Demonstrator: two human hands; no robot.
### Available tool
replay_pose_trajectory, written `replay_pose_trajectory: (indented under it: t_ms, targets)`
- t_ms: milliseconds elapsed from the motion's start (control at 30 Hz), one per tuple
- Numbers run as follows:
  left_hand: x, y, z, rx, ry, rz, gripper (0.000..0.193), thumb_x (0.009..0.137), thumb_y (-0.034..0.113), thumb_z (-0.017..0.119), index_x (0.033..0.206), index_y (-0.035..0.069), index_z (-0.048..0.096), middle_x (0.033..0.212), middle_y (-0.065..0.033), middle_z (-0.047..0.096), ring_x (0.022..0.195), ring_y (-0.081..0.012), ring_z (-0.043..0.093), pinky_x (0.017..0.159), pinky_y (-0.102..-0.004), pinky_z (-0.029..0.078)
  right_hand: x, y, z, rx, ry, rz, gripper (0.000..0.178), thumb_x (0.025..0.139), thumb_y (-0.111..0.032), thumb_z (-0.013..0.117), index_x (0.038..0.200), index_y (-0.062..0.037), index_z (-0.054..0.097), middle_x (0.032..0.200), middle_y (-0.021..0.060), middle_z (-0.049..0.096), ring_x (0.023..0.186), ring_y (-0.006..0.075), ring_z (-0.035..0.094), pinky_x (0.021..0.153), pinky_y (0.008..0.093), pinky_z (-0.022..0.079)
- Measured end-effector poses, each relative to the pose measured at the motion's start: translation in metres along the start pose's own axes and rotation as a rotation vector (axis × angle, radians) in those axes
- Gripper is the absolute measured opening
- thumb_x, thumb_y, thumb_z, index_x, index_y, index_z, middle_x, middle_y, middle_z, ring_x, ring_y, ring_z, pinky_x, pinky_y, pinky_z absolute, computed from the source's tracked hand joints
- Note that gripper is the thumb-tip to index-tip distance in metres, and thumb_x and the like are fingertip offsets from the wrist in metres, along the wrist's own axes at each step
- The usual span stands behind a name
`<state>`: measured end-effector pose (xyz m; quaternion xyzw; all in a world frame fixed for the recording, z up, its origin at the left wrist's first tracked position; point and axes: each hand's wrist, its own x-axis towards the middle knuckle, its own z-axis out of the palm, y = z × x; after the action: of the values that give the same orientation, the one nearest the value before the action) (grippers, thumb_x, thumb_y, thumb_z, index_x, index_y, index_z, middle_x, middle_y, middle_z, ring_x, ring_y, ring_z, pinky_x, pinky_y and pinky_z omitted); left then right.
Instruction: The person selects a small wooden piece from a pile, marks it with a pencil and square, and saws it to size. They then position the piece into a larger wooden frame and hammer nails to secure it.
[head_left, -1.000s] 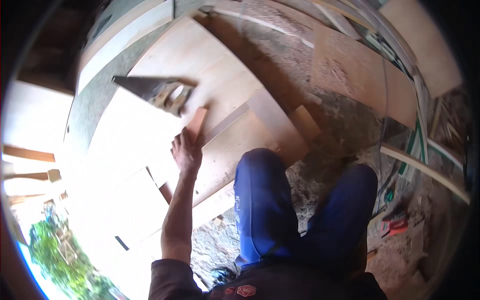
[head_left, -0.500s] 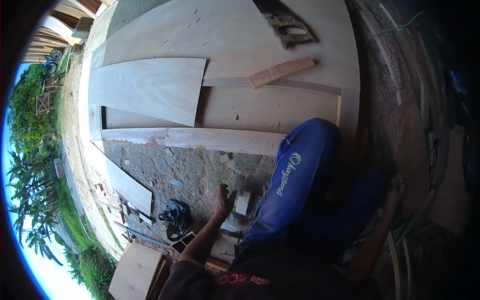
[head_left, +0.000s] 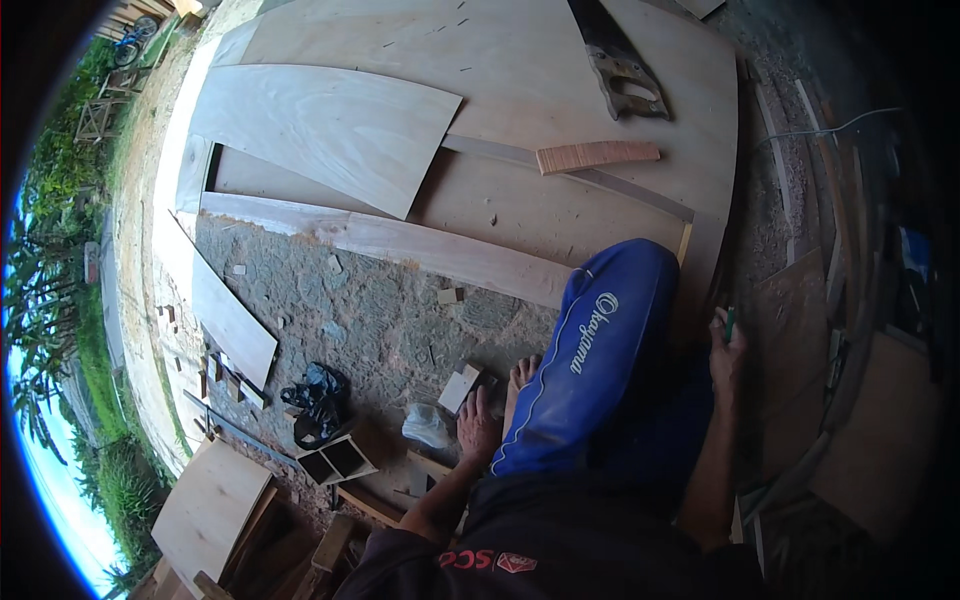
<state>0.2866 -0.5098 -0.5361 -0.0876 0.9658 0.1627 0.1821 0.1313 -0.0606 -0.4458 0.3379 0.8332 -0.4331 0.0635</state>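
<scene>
- Left hand is resting beside the pale block on the floor; I cannot tell whether its fingers are gripping.
- Right hand is gripping a green object; slackening fingers could be dropping it.

the left hand, on the reddish wood block a second ago, is now well apart from it, lowered nearer beside a small pale block on the floor. the right hand, out of view then, now appears at right, a green object in its fingers.
</scene>
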Motion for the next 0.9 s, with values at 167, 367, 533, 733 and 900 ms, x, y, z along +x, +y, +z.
replay_pose_trajectory:
  t_ms: [167,367,533,733,900]
  targets:
    - [0.028,0.002,-0.012,0.031,-0.113,-0.083,0.066,0.078,0.018,0.071,0.139,0.011,0.046,0.137,-0.0127,0.049,0.122,-0.0368,0.048,0.100,-0.0482,0.039,-0.013,-0.029,0.005,-0.110,0.077,-0.091,0.027,0.099,-0.020,0.060,0.121,-0.0048,0.065,0.106,0.0140,0.070,0.102,0.0232,0.068,0.087,0.0343,0.051]
    - [0.034,-0.008,-0.026,0.220,-0.037,0.023,0.064,0.082,0.025,0.072,0.138,0.012,0.046,0.134,-0.0141,0.049,0.121,-0.0379,0.048,0.098,-0.0482,0.040,-0.025,0.005,0.007,0.034,0.153,-0.123,0.030,0.099,-0.022,0.059,0.120,-0.0019,0.066,0.106,0.0119,0.071,0.100,0.0194,0.066,0.090,0.0325,0.049]
    - [0.035,-0.050,0.006,-0.030,0.034,-0.126,0.069,0.079,0.039,0.075,0.133,0.006,0.046,0.123,-0.0197,0.055,0.113,-0.0437,0.052,0.095,-0.0524,0.043,-0.041,0.022,0.019,0.166,0.200,-0.110,0.024,0.098,-0.017,0.063,0.116,-0.0024,0.066,0.104,0.0147,0.071,0.097,0.0206,0.069,0.082,0.0318,0.053]
    - [0.052,-0.059,-0.033,0.074,-0.109,0.050,0.062,0.076,0.025,0.076,0.127,0.005,0.048,0.114,-0.0200,0.058,0.106,-0.0425,0.056,0.093,-0.0519,0.045,-0.043,0.012,0.012,0.141,0.183,-0.084,0.029,0.099,-0.023,0.063,0.119,-0.0027,0.065,0.107,0.0152,0.070,0.102,0.0223,0.068,0.086,0.0332,0.052]
    - [0.089,-0.074,-0.156,0.206,0.113,0.362,0.052,0.070,0.017,0.074,0.117,0.003,0.056,0.101,-0.0194,0.059,0.097,-0.0413,0.056,0.086,-0.0512,0.046,-0.038,0.000,0.024,0.336,0.105,-0.204,0.030,0.100,-0.027,0.060,0.120,-0.0047,0.065,0.105,0.0149,0.069,0.099,0.0215,0.067,0.085,0.0336,0.051]
